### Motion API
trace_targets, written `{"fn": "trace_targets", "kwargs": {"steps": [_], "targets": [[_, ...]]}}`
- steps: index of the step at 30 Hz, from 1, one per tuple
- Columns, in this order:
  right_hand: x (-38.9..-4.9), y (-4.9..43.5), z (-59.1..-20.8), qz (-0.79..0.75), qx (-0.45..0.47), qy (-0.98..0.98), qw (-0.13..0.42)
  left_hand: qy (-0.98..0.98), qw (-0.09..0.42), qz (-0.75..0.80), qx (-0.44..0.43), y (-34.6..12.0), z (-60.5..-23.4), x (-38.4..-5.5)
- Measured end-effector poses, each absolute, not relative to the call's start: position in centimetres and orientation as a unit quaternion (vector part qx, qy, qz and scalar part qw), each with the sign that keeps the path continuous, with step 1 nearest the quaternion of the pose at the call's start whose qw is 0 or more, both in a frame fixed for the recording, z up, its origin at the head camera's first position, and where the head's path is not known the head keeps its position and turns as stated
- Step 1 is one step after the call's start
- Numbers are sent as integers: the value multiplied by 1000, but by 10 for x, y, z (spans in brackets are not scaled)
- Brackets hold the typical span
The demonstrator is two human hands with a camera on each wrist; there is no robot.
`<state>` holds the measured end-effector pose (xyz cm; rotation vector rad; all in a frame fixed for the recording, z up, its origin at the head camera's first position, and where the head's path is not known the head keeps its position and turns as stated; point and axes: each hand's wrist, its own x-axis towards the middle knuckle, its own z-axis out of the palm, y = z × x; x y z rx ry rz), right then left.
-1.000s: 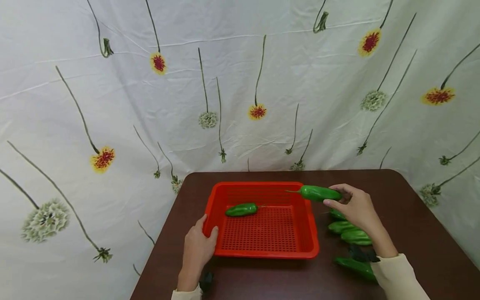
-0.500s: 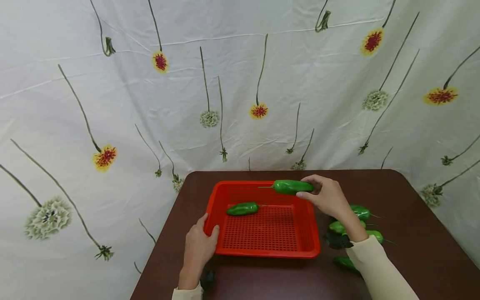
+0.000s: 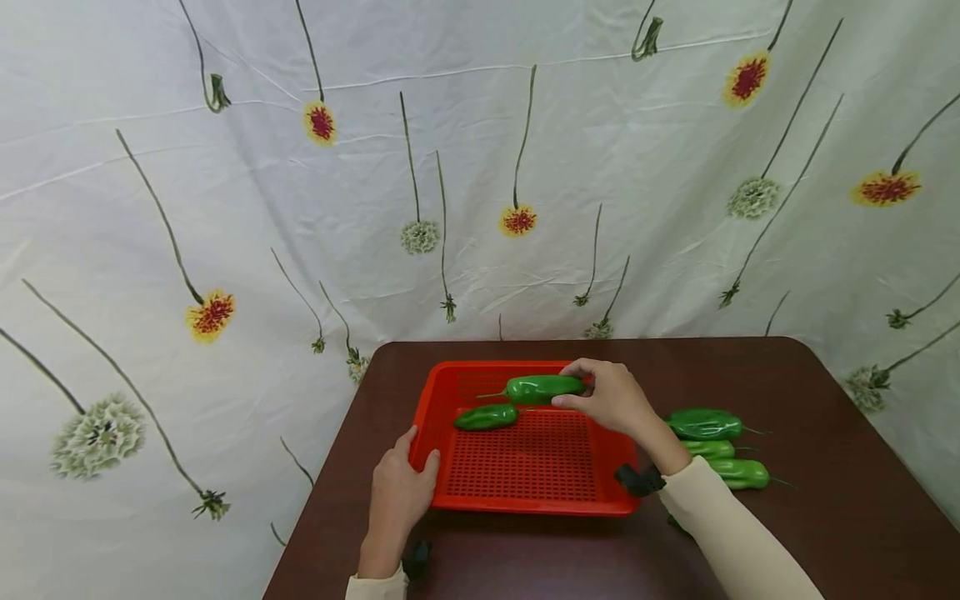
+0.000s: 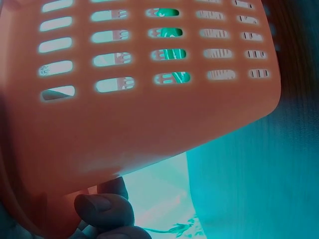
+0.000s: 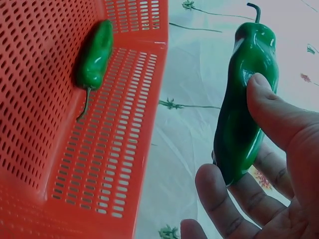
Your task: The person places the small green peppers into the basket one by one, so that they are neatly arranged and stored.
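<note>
My right hand (image 3: pixel 611 398) holds a glossy green pepper (image 3: pixel 542 388) by its blunt end over the back part of the red basket (image 3: pixel 525 507), its thin stem pointing left. Thumb and fingers wrap the pepper (image 5: pixel 244 114) in the right wrist view. A second green pepper (image 3: pixel 486 417) lies inside the basket near the back left, just below the held one in the head view. At the basket's left rim, my left hand (image 3: pixel 401 487) grips the edge. The left wrist view shows its fingers (image 4: pixel 107 209) curled at the rim below the slotted wall (image 4: pixel 144 124).
Right of the basket, several green peppers (image 3: pixel 705 424) lie on the dark brown table (image 3: pixel 840 500), partly hidden by my right forearm. A pale cloth (image 3: pixel 480 183) with printed flowers hangs behind the table.
My right hand has carried the pepper leftward from beyond the basket's right rim to over its inside, lowering slightly at the end. The left hand keeps its hold on the rim.
</note>
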<state>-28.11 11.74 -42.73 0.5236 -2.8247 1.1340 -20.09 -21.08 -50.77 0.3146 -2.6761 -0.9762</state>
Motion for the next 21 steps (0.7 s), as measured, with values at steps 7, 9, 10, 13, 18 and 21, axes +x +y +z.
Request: {"fn": "trace_targets", "kwargs": {"steps": [7, 9, 10, 13, 18, 21], "targets": [[-284, 104, -430, 358, 166, -918, 21, -925, 136, -337, 112, -211, -508, -202], [-285, 100, -431, 354, 165, -920, 22, -925, 135, -337, 111, -211, -508, -202], [-286, 98, -431, 350, 165, -922, 22, -925, 134, -337, 111, -211, -508, -202], [-287, 92, -433, 339, 163, -926, 23, -925, 134, -337, 110, -211, -509, -202], [-290, 81, -435, 335, 167, -927, 16, -925, 136, -338, 111, -212, -509, -202], [-292, 74, -436, 339, 170, -925, 12, -925, 134, -337, 112, -211, -508, -201]]}}
